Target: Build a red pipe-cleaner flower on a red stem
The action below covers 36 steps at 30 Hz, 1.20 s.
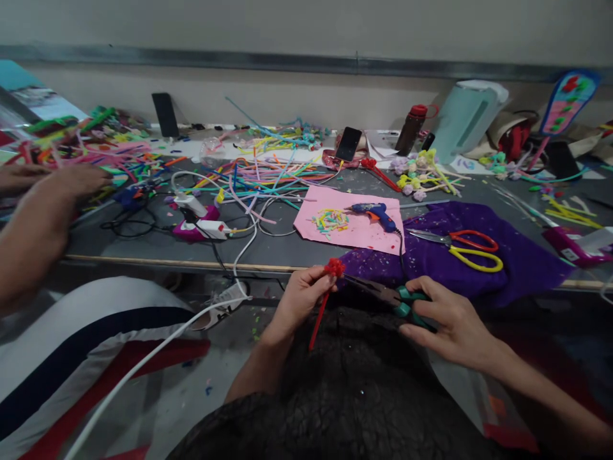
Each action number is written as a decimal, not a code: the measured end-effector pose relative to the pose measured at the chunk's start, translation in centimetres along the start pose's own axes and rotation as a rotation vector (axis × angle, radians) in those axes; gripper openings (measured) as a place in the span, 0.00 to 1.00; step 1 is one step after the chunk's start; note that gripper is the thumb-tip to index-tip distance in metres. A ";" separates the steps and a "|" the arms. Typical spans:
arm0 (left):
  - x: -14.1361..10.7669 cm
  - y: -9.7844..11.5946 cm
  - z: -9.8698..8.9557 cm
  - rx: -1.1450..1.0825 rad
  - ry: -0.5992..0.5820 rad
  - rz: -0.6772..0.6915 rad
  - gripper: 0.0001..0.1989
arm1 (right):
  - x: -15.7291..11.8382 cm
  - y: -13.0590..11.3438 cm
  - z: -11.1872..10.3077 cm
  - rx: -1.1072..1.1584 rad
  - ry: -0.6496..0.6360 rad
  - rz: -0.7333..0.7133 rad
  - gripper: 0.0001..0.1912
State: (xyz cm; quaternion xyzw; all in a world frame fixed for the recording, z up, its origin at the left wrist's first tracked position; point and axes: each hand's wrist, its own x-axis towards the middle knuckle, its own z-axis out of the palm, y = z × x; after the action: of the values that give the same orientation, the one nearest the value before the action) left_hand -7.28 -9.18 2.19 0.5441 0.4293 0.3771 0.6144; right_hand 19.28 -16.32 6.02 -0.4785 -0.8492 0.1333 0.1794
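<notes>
Between the fingers of my left hand [302, 295] is a red pipe-cleaner flower [334, 267], its red stem [320, 321] slanting down below the hand. My right hand [445, 319] is closed around the green handles of a pair of long-nose pliers [378, 291]. The pliers' jaws point left and their tips reach the flower head beside my left fingers; whether they grip it I cannot tell. Both hands are over my lap, in front of the table edge. Behind them a blue glue gun [376, 214] and small cut pieces [330, 221] lie on a pink sheet [354, 243].
Scissors [454, 246] rest on a purple cloth [517, 255] hanging over the edge. Loose pipe cleaners [258, 176] and a power strip [204, 229] with cables lie left of centre. Another person's arm [33, 236] works at far left. A bottle [410, 131] and jug [469, 121] stand behind.
</notes>
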 end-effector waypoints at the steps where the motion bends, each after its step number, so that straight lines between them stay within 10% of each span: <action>1: 0.0 0.0 0.1 0.047 0.025 0.023 0.13 | 0.0 0.0 0.1 -0.011 0.006 0.001 0.14; 17: -0.1 0.2 0.6 0.393 0.079 0.239 0.10 | 0.2 0.1 0.8 -0.003 0.032 0.041 0.14; 36: 0.7 1.9 0.8 0.329 -0.002 0.279 0.11 | 0.5 -1.2 0.3 0.671 0.009 0.048 0.17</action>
State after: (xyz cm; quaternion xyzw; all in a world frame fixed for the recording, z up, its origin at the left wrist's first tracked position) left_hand -6.31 -8.61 4.04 0.6915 0.4048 0.3829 0.4597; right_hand 17.93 -16.50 6.34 -0.4132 -0.7457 0.4074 0.3275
